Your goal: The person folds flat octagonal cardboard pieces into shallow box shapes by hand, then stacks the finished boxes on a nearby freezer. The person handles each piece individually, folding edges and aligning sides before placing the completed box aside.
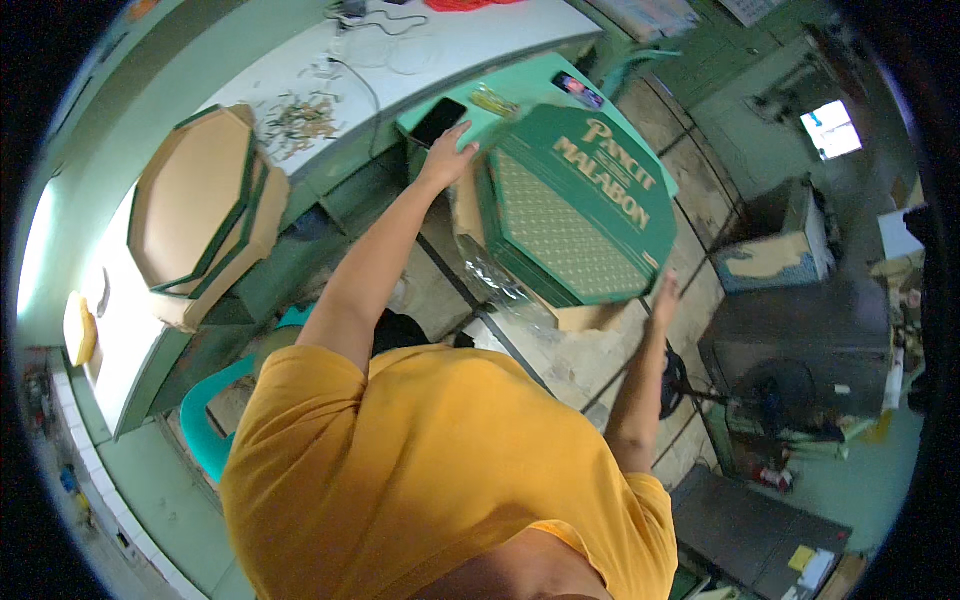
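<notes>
A green octagonal cardboard box (570, 230) with gold lettering and a patterned panel lies on a small green table (560, 68). Brown cardboard shows beneath its near edge. My left hand (453, 158) reaches to the box's left side, fingers stretched and apart, close to a black phone (438, 122). Whether it touches the box I cannot tell. At the box's right near corner, my right hand (667, 293) lies with straight fingers against the edge, slightly blurred. Clear plastic (497, 280) hangs along the box's near left side.
Several brown octagonal trays with green rims (190, 200) are stacked on the white counter (230, 85) at left, beside scattered scraps (300, 122). A second phone (577, 90) lies beyond the box. A teal chair (205, 415), a fan (770, 390) and a carton (770, 260) stand around me.
</notes>
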The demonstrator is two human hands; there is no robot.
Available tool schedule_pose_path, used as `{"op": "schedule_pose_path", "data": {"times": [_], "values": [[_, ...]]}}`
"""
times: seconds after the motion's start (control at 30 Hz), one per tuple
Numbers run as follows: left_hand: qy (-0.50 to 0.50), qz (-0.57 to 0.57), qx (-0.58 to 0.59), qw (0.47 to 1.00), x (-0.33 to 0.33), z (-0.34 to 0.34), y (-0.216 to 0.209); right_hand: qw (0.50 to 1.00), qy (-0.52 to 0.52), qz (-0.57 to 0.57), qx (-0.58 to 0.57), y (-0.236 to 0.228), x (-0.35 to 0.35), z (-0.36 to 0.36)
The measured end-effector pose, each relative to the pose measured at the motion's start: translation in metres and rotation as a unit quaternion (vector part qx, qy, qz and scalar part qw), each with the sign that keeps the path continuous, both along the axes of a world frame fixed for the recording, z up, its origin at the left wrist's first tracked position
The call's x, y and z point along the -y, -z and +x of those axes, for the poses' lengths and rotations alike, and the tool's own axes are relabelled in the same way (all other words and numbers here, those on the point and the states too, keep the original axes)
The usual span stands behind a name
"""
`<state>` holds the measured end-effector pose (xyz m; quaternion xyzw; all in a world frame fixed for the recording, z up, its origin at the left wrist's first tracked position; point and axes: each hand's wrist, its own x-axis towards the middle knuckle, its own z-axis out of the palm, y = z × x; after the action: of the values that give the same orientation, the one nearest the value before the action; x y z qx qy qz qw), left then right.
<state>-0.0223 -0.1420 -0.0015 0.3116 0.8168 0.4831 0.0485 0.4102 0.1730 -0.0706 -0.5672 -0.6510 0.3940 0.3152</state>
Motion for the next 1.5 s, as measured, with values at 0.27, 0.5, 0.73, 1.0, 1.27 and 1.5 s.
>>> {"op": "schedule_pose_path", "data": {"times": [0.27,0.5,0.73,1.0,1.27,1.5], "values": [[-0.418,-0.256,-0.302,0.818,0.274,-0.096,-0.053,0.971,0.134,0.006,-0.197,-0.063,-0.038,0.068],[-0.345,-0.430,-0.033,0.833,0.387,-0.083,-0.040,0.969,0.059,0.000,-0.239,-0.102,-0.016,-0.006],[-0.401,-0.270,-0.364,0.796,0.379,-0.080,-0.049,0.953,-0.025,-0.012,-0.303,-0.155,0.032,-0.081],[-0.600,0.141,-0.372,0.694,0.336,-0.066,-0.189,0.957,-0.146,0.150,-0.201,-0.220,0.093,-0.107],[-0.125,0.646,0.295,0.693,0.145,-0.019,-0.227,0.925,-0.239,0.089,-0.280,-0.228,0.124,-0.127],[0.127,0.552,0.426,0.705,0.040,0.007,-0.176,0.945,-0.128,0.132,-0.271,-0.247,0.128,-0.109]]}}
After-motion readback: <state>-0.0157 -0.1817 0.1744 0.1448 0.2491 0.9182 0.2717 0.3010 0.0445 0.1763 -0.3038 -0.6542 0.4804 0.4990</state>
